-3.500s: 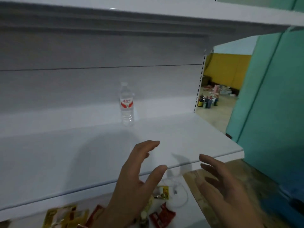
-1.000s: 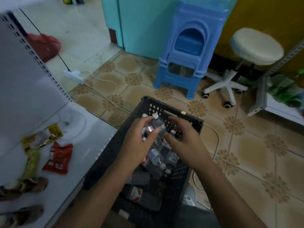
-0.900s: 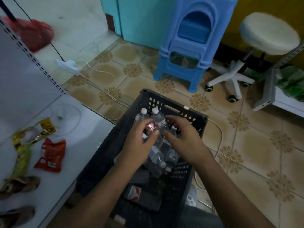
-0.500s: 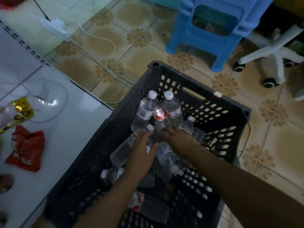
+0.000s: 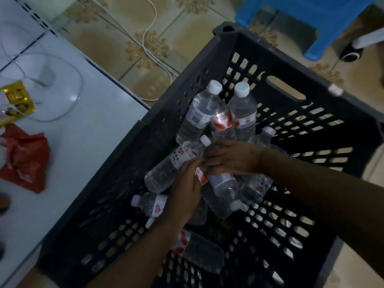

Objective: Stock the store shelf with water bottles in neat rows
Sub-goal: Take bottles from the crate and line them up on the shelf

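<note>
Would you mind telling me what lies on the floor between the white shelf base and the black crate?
In the head view, a white cable runs across the patterned tile floor between the white shelf base and the black crate.

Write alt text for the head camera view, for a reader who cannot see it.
Both hands, left hand and right hand, reach into a black plastic crate of jumbled water bottles and close on bottles in the pile. The crate stands on a tiled floor beside a white shelf holding a red snack packet.
</note>
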Demonstrator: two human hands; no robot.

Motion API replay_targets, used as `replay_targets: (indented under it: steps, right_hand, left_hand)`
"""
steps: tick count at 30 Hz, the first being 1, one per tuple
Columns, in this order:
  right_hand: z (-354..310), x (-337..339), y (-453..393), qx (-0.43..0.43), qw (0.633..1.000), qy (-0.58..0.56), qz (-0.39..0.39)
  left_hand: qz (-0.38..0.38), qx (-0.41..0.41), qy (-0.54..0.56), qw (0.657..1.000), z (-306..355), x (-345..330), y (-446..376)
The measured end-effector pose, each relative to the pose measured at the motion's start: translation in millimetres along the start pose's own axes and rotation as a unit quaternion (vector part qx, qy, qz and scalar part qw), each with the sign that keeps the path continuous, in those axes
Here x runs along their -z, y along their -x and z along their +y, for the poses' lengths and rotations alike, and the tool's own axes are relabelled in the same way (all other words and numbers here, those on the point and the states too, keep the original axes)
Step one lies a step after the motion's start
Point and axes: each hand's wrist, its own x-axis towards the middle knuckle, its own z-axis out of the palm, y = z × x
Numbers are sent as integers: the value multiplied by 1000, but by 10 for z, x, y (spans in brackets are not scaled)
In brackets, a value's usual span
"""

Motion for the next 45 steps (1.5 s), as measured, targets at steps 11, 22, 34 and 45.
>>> replay_targets:
  steps: [11,22,34,45]
  right_hand:
    - [-12,193,-67,-7,997,-72,29]
    - [-483,1047,570,-301,812,-439,240]
    - [-962,3140,1400,-445,643,-472,407]
    - [-1621,5265,1734,-405,624,-391,542]
  left_hand:
    - [1,-1,-22,1000,121,341,77]
    - [32,-28,-44,998,811,790,463]
    - [106,-128,-17,986,2548,1496,1400]
    - [218,-309,-11,926,3822,2286,2750]
